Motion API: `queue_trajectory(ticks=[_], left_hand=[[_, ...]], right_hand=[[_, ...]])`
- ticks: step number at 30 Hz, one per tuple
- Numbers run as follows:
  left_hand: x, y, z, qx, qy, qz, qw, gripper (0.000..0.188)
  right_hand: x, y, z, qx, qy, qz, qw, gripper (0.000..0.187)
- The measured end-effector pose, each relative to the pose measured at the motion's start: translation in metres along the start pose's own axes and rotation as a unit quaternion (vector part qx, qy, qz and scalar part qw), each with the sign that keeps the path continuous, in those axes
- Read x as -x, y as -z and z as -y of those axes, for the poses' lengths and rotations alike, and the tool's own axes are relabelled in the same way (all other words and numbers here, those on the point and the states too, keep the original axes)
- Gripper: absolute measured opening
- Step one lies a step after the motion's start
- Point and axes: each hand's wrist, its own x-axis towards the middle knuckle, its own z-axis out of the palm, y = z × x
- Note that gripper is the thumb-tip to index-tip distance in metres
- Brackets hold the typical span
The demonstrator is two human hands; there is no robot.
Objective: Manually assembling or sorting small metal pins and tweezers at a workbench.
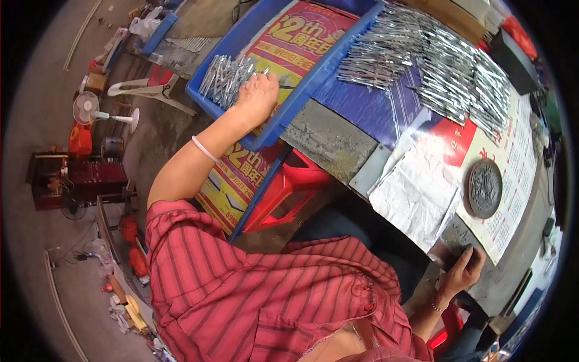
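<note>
My left hand (259, 98) reaches into a blue plastic tray (306, 84) at the upper middle, its fingers curled down at the edge of a heap of slim silver metal pieces (222, 78). A few pieces show at the fingertips; how many lie in the grip is hidden. My right hand (463, 273) rests at the near table edge on the right, thumb and forefinger apart, with nothing visible in it. Close by lie a crumpled white sheet (416, 190) and a round dark dish (485, 188) filled with small dark slivers.
Long silver metal pieces (449, 75) lie in dense rows on the table's far right, over printed sheets. A dark box (514, 60) stands beyond them. Below the tray is a red plastic stool (286, 190). A white fan (87, 108) stands on the floor at far left.
</note>
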Motion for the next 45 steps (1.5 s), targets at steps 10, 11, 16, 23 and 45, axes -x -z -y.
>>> queue_trajectory(ticks=[10,11,16,23,45], left_hand=[[-0.005,0.017,0.034,0.23,0.045,-0.039,0.971,0.026],[-0.006,0.033,0.034,0.257,0.048,-0.056,0.963,0.026],[-0.005,0.111,-0.005,0.324,-0.014,-0.075,0.943,0.021],[0.015,0.087,-0.124,0.351,-0.208,-0.091,0.908,0.027],[0.019,0.029,-0.163,0.3,-0.09,-0.244,0.918,0.013]], right_hand=[[0.0,0.001,0.006,-0.038,-0.001,0.038,0.999,0.007],[0.001,0.002,0.007,-0.037,-0.004,0.035,0.999,0.007],[0.001,0.001,0.005,-0.047,-0.009,0.026,0.999,0.006],[-0.001,0.0,0.01,-0.06,-0.023,0.029,0.997,0.006],[-0.061,0.01,0.059,0.03,0.057,0.084,0.994,0.006]])
